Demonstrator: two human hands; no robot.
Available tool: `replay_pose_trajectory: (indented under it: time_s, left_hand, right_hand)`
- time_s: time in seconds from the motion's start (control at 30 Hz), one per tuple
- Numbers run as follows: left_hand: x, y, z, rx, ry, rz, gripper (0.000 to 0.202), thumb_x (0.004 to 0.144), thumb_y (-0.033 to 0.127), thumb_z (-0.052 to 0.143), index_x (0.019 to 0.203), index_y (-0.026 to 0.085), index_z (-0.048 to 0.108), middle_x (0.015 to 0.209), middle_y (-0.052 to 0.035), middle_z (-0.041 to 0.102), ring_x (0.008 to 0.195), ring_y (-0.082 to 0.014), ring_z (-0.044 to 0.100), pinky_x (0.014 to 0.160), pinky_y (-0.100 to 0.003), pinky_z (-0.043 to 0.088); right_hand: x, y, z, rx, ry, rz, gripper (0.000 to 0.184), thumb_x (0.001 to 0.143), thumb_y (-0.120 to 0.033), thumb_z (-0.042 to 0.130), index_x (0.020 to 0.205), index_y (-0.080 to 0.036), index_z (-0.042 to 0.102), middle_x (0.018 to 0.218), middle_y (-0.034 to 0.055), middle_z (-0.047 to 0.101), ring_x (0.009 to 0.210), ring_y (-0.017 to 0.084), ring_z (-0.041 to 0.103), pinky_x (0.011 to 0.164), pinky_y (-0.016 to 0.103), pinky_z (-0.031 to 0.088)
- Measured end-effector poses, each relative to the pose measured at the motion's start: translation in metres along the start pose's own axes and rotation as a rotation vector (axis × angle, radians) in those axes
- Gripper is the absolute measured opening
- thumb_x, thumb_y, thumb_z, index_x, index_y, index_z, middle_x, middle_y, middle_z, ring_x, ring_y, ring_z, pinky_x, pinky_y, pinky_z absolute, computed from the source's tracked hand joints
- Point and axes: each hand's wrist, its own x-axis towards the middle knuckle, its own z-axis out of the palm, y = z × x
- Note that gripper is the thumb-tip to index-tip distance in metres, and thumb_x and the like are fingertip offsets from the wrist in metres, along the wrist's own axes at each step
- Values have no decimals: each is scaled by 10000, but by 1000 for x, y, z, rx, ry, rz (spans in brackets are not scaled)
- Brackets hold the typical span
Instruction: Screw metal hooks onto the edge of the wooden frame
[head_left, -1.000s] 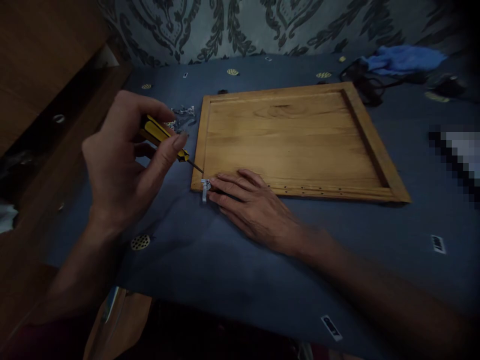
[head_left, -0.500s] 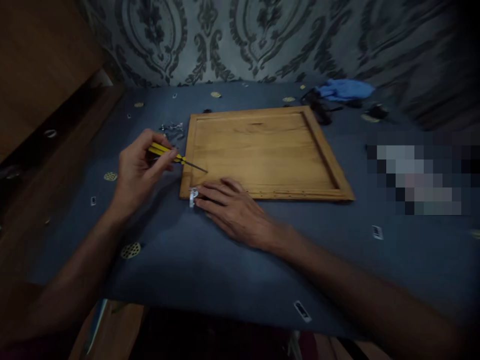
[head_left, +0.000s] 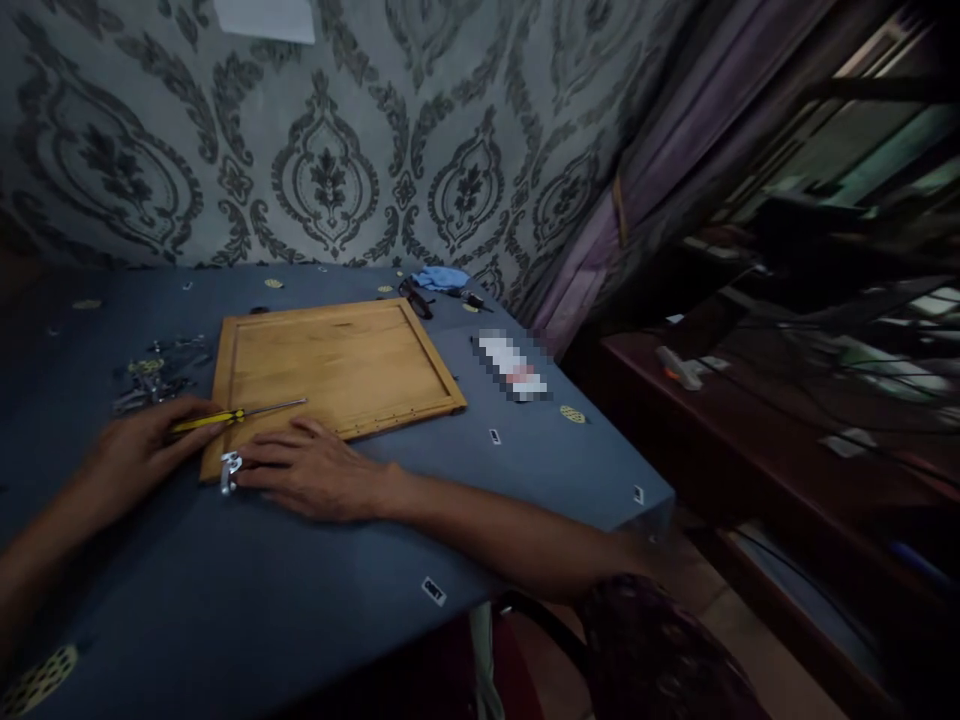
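The left hand [head_left: 139, 450] grips a thin yellow-handled screwdriver [head_left: 217, 420]. Its metal tip rests on the flat wooden board [head_left: 337, 360]. The right hand [head_left: 315, 470] lies open and flat, its fingertips touching a small shiny metal bracket [head_left: 229, 472] at the board's near left corner, on the blue table [head_left: 225, 580].

One head-worn view is used, pitched forward and down, turned slightly right. The blue-covered table [head_left: 300, 580] is framed close in the left half; the patterned wall [head_left: 322, 150] is caught behind, a dark shelf [head_left: 750, 420] at right.
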Motion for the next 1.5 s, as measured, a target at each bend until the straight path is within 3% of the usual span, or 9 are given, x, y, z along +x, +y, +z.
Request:
replay_pose_trajectory:
  time_s: [0.1, 0.23, 0.33, 0.5, 0.6, 0.7, 0.87, 1.17, 1.5]
  left_hand:
    - [0, 23, -1, 143, -155, -365, 873, 677, 983, 479, 1011, 238, 789, 992, -39, 830, 819, -285, 740, 679, -314, 544]
    - [4, 41, -4, 117, -193, -490, 872, 618, 902, 483, 1029, 182, 751, 1070, -89, 811, 974, -323, 727, 809, -335, 535]
    - [6, 45, -4, 90, -168, -498, 783, 624, 833, 492, 990, 186, 738, 1028, -78, 804, 939, -308, 715, 785, -322, 521]
    - [4, 40, -3, 13, -64, -453, 547, 709, 752, 542, 860, 253, 707, 893, 25, 792, 867, -249, 699, 750, -276, 516]
    - [2, 38, -2, -41, 9, -406, 476, 771, 722, 574, 829, 265, 697, 707, 69, 733, 692, -193, 646, 631, -235, 474]
    - [-1, 36, 1, -69, 37, -371, 483, 825, 693, 569, 765, 224, 666, 574, 53, 640, 557, -147, 551, 553, -214, 412]
    - [-6, 17, 4, -52, 126, -396, 575, 919, 699, 423, 795, 187, 655, 605, -1, 640, 457, -128, 493, 479, -235, 388]
    - [-15, -27, -25, 85, 365, -470, 321, 1005, 374, 444, 836, 182, 637, 686, -12, 657, 626, -153, 603, 670, -251, 449]
    - [-21, -43, -26, 229, 230, -451, 135, 912, 234, 596, 969, 185, 708, 881, -42, 687, 803, -192, 615, 773, -292, 452]
  right_hand:
    - [1, 0, 2, 1, -11, 4, 407, 1136, -266, 389, 1508, -230, 550, 1663, 18, 482, 1535, 188, 418, 1246, 488, 332]
    - [3, 1, 3, 13, 12, -9, 387, 1130, -264, 414, 1483, -229, 570, 1657, 20, 490, 1515, 180, 442, 1223, 480, 354]
    - [3, 1, 4, 11, 30, -11, 378, 1131, -268, 413, 1468, -232, 581, 1647, 16, 504, 1507, 176, 450, 1211, 467, 364]
    - [3, 2, 6, 23, 42, -9, 378, 1130, -270, 414, 1467, -218, 577, 1653, 20, 495, 1516, 190, 439, 1209, 486, 368]
    - [2, 3, 8, 71, 76, 2, 348, 1113, -266, 474, 1432, -230, 609, 1625, 17, 533, 1505, 187, 457, 1218, 469, 365]
    - [2, 3, 13, 114, 123, -3, 343, 1089, -234, 517, 1412, -212, 631, 1559, 46, 605, 1475, 209, 500, 1212, 472, 382]
    - [1, 7, 24, 189, 232, -23, 325, 1078, -236, 525, 1361, -187, 677, 1473, 105, 671, 1423, 243, 563, 1199, 500, 415]
    - [-1, 9, 30, 211, 275, -60, 357, 1053, -175, 522, 1375, -195, 675, 1448, 139, 683, 1413, 274, 593, 1194, 569, 455]
    - [-2, 12, 36, 204, 288, -83, 373, 1043, -161, 532, 1388, -189, 673, 1467, 146, 668, 1412, 296, 600, 1165, 601, 494]
